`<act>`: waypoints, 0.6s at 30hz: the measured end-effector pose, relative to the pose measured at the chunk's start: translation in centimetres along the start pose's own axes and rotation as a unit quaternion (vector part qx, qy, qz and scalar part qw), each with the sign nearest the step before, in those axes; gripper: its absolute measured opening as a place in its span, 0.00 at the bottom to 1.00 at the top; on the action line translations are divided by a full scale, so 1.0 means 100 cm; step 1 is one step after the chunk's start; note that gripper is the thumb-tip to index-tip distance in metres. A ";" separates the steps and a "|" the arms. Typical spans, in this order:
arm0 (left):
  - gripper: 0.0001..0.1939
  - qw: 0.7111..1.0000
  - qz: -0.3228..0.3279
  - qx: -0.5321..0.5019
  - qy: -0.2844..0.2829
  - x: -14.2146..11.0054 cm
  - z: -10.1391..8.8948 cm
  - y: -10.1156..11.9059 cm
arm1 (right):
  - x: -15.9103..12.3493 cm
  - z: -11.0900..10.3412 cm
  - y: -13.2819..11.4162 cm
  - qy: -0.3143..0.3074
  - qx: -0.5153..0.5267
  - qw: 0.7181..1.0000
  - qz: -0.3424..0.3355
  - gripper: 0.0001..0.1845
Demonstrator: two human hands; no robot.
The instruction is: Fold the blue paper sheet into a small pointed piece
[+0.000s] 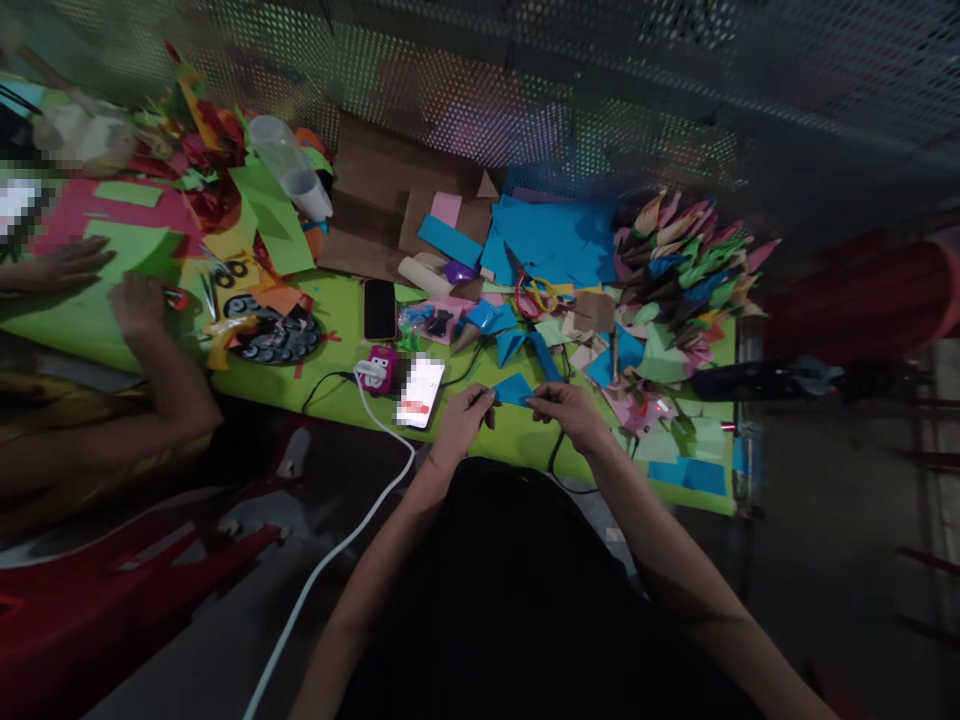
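Note:
My left hand (pixel 463 418) and my right hand (pixel 566 408) meet over the near edge of the green table (pixel 337 395). Both pinch a small folded blue paper piece (pixel 514 390) from opposite sides, with fingers curled on its edges. Loose blue paper triangles (pixel 510 343) lie just beyond it. A lit phone (pixel 421 392) lies flat left of my left hand.
A pile of folded coloured paper cones (pixel 686 262) fills the right end, with blue sheets (pixel 551 240) and scissors (pixel 534 296) behind my hands. A dark phone (pixel 379 309), a charger with white cable (pixel 379 368) and a plastic cup (pixel 291 165) stand left. Another person's hands (pixel 131 300) press green paper at far left.

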State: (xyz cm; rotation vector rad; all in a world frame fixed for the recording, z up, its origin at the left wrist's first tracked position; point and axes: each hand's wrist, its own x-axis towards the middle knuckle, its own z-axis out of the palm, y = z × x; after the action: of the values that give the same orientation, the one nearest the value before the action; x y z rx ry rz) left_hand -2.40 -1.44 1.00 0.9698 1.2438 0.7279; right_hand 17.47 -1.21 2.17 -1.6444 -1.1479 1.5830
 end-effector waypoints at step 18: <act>0.16 0.992 0.040 0.119 0.010 -0.002 0.008 -0.006 | -0.006 0.004 0.006 -0.026 -0.084 0.995 -0.044 0.23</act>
State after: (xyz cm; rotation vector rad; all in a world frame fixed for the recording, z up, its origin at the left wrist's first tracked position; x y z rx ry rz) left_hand -1.68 -2.07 0.55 1.2164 1.3360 0.6626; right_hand 17.19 -2.08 1.86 -1.6412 -1.3956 1.5169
